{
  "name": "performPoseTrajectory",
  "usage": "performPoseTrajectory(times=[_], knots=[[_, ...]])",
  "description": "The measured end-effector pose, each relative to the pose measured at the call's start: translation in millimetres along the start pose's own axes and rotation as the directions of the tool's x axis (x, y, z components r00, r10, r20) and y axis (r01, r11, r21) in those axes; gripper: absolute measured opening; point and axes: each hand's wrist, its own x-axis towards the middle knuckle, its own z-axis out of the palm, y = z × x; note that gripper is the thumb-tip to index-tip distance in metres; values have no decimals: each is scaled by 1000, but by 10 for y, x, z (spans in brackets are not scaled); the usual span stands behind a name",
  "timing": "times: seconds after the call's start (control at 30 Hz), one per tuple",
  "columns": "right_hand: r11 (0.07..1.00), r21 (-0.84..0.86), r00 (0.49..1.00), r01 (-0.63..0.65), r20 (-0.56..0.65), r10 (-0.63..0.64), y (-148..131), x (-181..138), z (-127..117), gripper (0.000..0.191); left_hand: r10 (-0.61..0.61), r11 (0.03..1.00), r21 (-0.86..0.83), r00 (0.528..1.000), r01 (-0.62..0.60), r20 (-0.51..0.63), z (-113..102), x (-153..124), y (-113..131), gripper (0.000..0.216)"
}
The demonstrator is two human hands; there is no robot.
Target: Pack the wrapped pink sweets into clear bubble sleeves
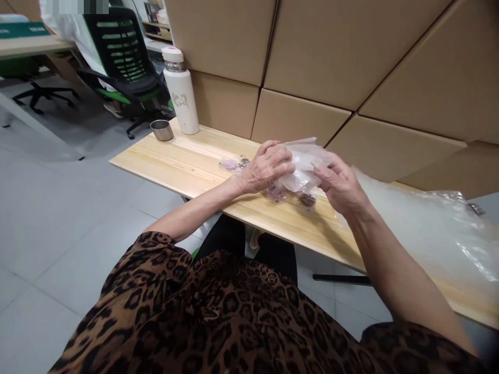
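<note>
Between my two hands is a translucent plastic bag point(302, 169), raised a little over the wooden table point(175, 163). My left hand point(268, 166) has its fingers curled on the bag's left side. The bag's right edge is pinched by the thumb and fingers of my right hand point(339, 182). Small clear-wrapped pieces lie on the table below: a dark brown one point(307, 199), a purplish one point(275, 192) partly under my left hand, and a pink one point(230, 164) with a dark one beside it farther left. What the bag contains, if anything, I cannot make out.
A white bottle point(182, 98) and a small metal cup point(161, 130) stand at the table's far left end. Stacked cardboard boxes point(304, 111) wall the back. A large clear plastic sheet or bag point(421, 234) covers the right side. A person sits on an office chair point(120, 57) behind.
</note>
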Motion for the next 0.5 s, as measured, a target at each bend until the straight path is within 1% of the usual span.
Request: performPoseTrajectory(times=[0.07,0.13,0.2,0.27,0.3,0.33,0.37,0.4,0.43,0.47,0.5], knots=[[989,-117,993,90,-63,-98,16,11,40,50,37,998,45,998,-39,46,11,-35,-42,13],[953,-250,969,170,-134,-208,20,77,39,42,52,997,54,998,-54,43,18,-59,-77,13],[922,-333,943,197,-191,-271,-9,180,11,39,43,999,19,999,-43,-21,23,-80,-85,12],[927,-325,940,189,-212,-267,-77,287,-23,39,56,998,13,991,-55,-122,23,-97,-56,11],[934,-305,946,184,-204,-253,-124,331,-34,40,89,995,59,984,-81,-153,21,-103,-28,11],[940,-292,956,176,-176,-233,-177,365,-40,42,136,985,128,980,-118,-143,19,-106,9,11],[942,-295,970,162,-129,-208,-235,390,-40,43,182,967,199,979,-161,-94,16,-106,52,10],[938,-313,981,147,-72,-178,-294,408,-35,45,218,945,255,976,-207,-17,13,-102,98,11],[930,-342,988,136,-24,-153,-353,421,-28,46,236,928,283,970,-243,58,8,-93,142,14],[919,-372,990,131,1,-140,-410,434,-22,45,245,921,284,964,-266,108,0,-80,182,17],[909,-394,989,135,1,-146,-466,449,-21,42,246,924,269,960,-274,132,-11,-63,212,19]])
